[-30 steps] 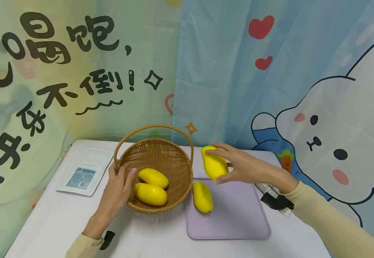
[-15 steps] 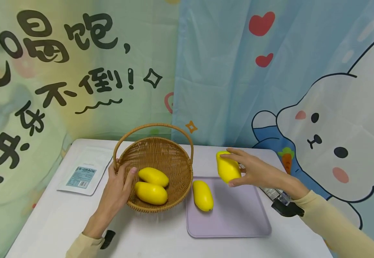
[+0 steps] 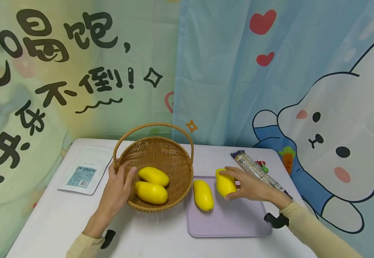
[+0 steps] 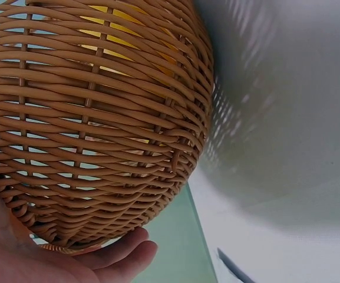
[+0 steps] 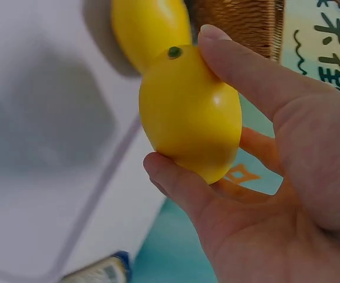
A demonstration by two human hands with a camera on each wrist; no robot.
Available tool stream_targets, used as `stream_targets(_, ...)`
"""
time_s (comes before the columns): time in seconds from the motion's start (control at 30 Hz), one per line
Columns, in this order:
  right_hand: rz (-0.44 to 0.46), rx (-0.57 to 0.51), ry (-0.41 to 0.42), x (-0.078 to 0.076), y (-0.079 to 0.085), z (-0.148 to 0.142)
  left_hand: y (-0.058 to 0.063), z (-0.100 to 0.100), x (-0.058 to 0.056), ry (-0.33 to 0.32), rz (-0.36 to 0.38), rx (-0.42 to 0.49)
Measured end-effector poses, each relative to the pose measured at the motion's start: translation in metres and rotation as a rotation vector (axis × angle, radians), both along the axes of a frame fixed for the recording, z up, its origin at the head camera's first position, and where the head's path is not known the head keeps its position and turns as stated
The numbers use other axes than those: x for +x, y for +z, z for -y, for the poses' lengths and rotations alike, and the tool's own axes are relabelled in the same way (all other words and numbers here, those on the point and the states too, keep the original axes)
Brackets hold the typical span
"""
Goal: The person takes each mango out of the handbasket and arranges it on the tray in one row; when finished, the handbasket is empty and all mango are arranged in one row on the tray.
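Observation:
My left hand point(image 3: 117, 188) grips the left rim of a wicker basket point(image 3: 174, 168), thumb on the inner side and fingers outside. Two yellow mangoes point(image 3: 151, 192) lie in the basket. With thumb and fingers my right hand point(image 3: 249, 184) holds another yellow mango point(image 5: 190, 115) over the lilac tray point(image 3: 229, 224); its green stem end shows in the right wrist view. Another mango point(image 3: 203, 195) lies on the tray's left part, beside the basket. The left wrist view is mostly the basket's woven outside point(image 4: 93, 124), with part of my left hand under it.
A white pouch point(image 3: 87, 170) with a blue label lies left of the basket. Behind my right hand are a long silvery packet point(image 3: 249, 163) and a small red and green item point(image 3: 262, 166). A printed curtain point(image 3: 212, 71) hangs behind the white table point(image 3: 154, 236).
My right hand has carried the mango rightward from near the basket, then down close to the tray. The long packet now shows more. My left hand stays on the basket.

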State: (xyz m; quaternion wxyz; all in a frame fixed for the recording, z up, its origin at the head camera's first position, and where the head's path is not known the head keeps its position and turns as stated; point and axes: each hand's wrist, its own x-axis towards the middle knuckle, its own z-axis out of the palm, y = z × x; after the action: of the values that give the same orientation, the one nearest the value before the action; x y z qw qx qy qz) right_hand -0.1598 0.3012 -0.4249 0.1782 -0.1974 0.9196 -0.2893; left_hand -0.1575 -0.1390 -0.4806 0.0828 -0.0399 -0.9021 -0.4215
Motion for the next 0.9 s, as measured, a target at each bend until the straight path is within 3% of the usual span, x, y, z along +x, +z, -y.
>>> stream_targets(0.23,0.043,-0.017,0.001,0.004,-0.018,0.001,0.001,0.0,0.0,-0.004,-0.015,0.0)
stream_targets(0.9,0.051,-0.057,-0.001,0.006,-0.052,0.005,0.0,0.001,-0.001,0.005,0.005,-0.016)
